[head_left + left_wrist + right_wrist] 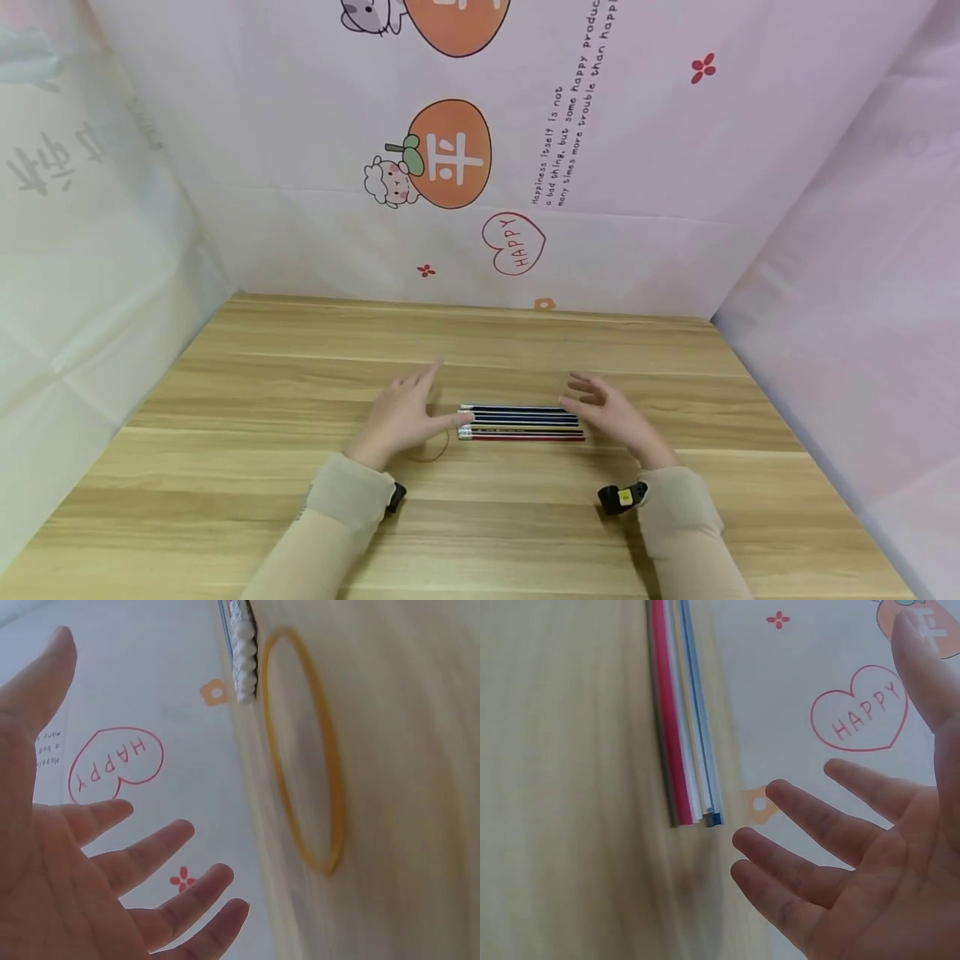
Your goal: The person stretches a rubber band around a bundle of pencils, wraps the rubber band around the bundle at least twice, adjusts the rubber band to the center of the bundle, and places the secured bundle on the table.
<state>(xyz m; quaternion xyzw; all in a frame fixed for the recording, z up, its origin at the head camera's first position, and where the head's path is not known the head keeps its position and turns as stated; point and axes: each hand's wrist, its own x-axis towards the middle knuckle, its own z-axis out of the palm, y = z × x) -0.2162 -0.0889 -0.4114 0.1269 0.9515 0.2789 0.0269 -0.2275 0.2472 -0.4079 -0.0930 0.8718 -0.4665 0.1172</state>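
Several pencils [525, 423] lie side by side on the wooden table, white eraser ends to the left; most look dark, and the nearest is red. Over their left end hovers my left hand [405, 417], fingers spread and thumb reaching toward the erasers [244, 656]. A yellow-brown rubber band [330, 765] lies on the table beside that hand, partly covered by it in the head view. By the other end of the pencils [676, 750], my right hand [611, 412] is held with its fingers [832, 817] apart, its palm bare.
The wooden table [495, 533] ends at a white printed cloth [645, 167] hanging behind it. More pale cloth hangs along the left and right sides. A dark wrist camera [622, 498] is strapped on the right wrist, another [396, 498] on the left.
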